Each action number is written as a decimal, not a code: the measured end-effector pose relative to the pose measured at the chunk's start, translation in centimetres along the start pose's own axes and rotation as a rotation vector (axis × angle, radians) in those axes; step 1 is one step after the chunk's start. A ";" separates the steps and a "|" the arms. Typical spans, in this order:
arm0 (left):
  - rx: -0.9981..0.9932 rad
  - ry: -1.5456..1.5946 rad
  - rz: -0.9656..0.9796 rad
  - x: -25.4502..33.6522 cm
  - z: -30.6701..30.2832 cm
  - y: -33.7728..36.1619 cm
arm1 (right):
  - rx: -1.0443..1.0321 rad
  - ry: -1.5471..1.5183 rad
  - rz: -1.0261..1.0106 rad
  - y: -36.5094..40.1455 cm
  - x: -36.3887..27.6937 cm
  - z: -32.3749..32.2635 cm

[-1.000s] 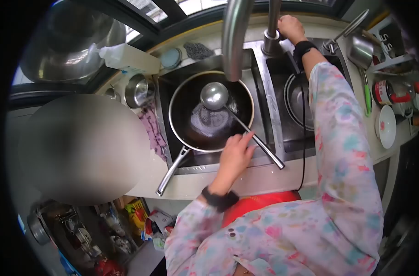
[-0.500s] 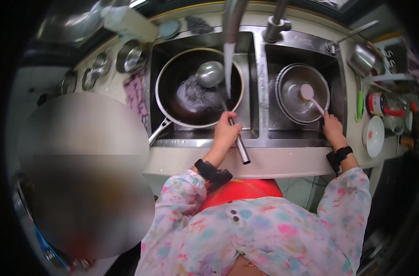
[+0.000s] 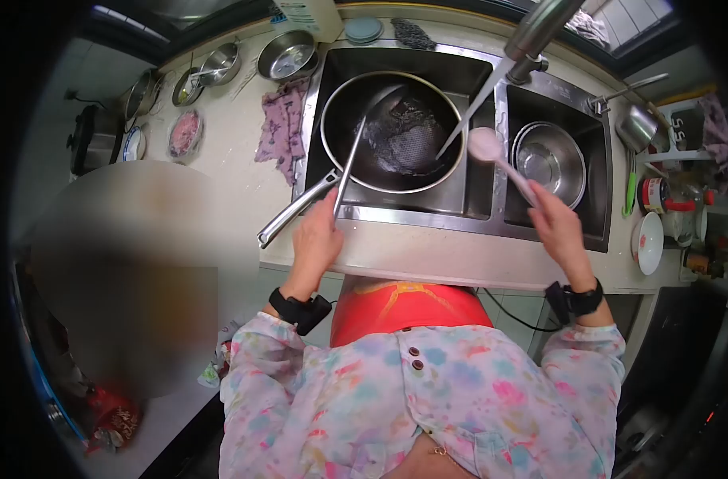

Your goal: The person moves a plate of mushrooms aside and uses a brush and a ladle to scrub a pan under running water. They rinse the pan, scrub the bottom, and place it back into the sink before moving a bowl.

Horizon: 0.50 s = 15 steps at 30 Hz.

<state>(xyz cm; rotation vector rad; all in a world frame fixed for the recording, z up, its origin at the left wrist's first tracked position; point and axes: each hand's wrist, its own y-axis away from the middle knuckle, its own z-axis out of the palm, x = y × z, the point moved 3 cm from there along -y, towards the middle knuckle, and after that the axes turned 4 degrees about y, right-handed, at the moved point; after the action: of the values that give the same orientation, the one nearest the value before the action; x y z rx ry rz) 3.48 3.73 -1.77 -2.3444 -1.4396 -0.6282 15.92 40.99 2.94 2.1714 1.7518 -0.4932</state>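
Observation:
My left hand (image 3: pixel 317 239) is wrapped around the handle of a metal ladle (image 3: pixel 350 164), whose bowl end dips into a dark wok (image 3: pixel 340 108) in the left sink basin. The wok's silver handle (image 3: pixel 296 211) sticks out over the counter edge, close by my left hand. In my right hand (image 3: pixel 559 231) is a pink long-handled dish brush (image 3: pixel 519 180), its round head raised over the divider between the basins. From the faucet (image 3: pixel 539 32) a stream of water (image 3: pixel 477 104) runs into the wok, where some water lies.
Stacked metal bowls (image 3: pixel 571 176) stand in the right basin. Left of the sink are a purple cloth (image 3: pixel 281 128), a metal pot (image 3: pixel 287 56) and a container of pink meat (image 3: pixel 186 134). A white bowl (image 3: pixel 647 243) and jars are at the right.
The brush has lifted out of the bowl in the right basin and moved left. My left hand has shifted left with the ladle, and the faucet stream appears farther right as the view turned.

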 end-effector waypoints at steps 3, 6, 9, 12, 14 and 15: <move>0.024 -0.123 0.059 -1.5 -2.4 -0.6 | -0.168 0.115 -0.088 -2.8 -4.8 5.2; 0.084 -0.068 0.174 -3.9 -3.2 -0.5 | -0.372 0.278 -0.153 -4.8 -8.7 9.3; 0.102 0.111 0.194 -6.2 -3.1 -0.2 | -0.449 0.389 -0.228 -6.1 -10.0 12.2; 0.013 0.169 0.137 -6.1 -3.7 -0.6 | -0.321 0.508 -0.243 -9.8 -8.7 17.3; -0.010 0.181 0.130 -6.6 -3.6 -0.9 | -0.221 0.591 -0.205 -13.1 -7.8 19.5; -0.025 0.187 0.125 -6.8 -3.5 -0.9 | -0.199 0.630 -0.174 -13.9 -8.3 19.3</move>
<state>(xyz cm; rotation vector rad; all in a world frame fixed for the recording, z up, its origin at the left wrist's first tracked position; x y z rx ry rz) -0.75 -2.74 -2.28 -2.3032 -1.2014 -0.8106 -0.65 28.08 -10.92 2.1767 2.1916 0.3682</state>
